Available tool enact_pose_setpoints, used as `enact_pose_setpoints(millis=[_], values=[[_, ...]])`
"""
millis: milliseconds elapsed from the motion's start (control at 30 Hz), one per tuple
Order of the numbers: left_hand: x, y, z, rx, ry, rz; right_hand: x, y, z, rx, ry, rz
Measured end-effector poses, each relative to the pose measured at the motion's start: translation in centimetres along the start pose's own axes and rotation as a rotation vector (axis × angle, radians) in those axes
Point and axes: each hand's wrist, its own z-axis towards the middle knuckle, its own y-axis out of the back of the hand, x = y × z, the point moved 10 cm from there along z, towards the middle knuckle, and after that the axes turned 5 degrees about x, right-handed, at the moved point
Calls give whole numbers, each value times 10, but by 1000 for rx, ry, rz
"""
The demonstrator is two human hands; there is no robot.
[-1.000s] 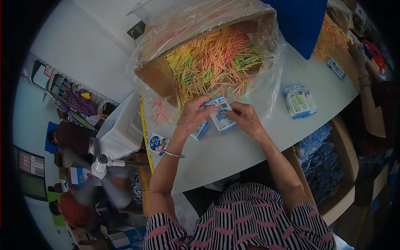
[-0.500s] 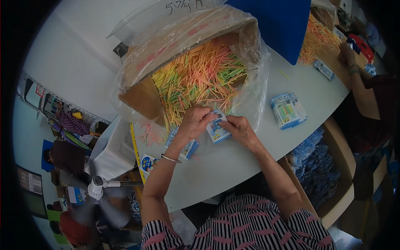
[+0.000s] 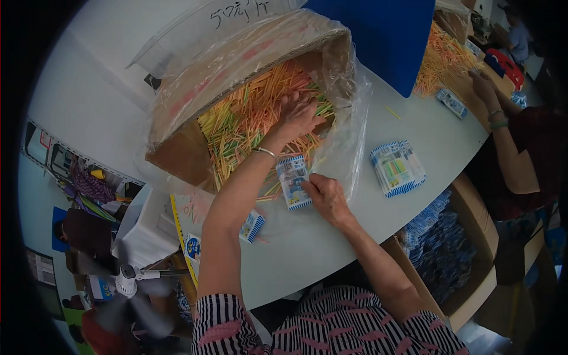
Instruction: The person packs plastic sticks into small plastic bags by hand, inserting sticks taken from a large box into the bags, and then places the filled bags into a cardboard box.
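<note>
My left hand [image 3: 299,118], with a bangle at its wrist, reaches into the cardboard box [image 3: 180,152] lying on its side. Its fingers are stretched out over a heap of thin coloured sticks [image 3: 245,115] in yellow, orange, pink and green. Just in front of the box's mouth, my right hand [image 3: 329,200] pinches the edge of a small blue-and-white printed packet [image 3: 294,188] between thumb and fingers. Another blue-striped packet [image 3: 252,226] lies on the table beside my left forearm, which partly covers it.
A stack of packets [image 3: 398,168] sits on the table [image 3: 284,260] to the right. Below it stands an open carton [image 3: 488,236] full of packets. A blue board [image 3: 378,41] divides me from a co-worker [image 3: 503,142]. A fan [image 3: 126,279] is at lower left.
My left hand has left the packet and moved up into the box onto the sticks. My right hand keeps the packet. The whole view has shifted slightly.
</note>
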Motion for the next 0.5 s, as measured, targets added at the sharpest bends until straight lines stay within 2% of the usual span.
enact_pose_setpoints(millis=[33,167,267,300,367,400,500], values=[[-2,-7,9,4,43,189,2,-1,0,1,24,-15],[8,-41,31,195,136,204,0,-5,-1,14,28,-33],[25,-64,42,117,111,273,5,-5,-2,7,55,-57],[41,-94,49,114,110,274,5,-6,-2,5,57,-57],[61,-141,62,-70,138,1432,7,-8,-2,-7,108,-94],[55,-135,61,-71,140,1430,6,-8,-2,-6,108,-97],[14,-68,53,25,206,927,11,-7,-3,-32,168,-106]])
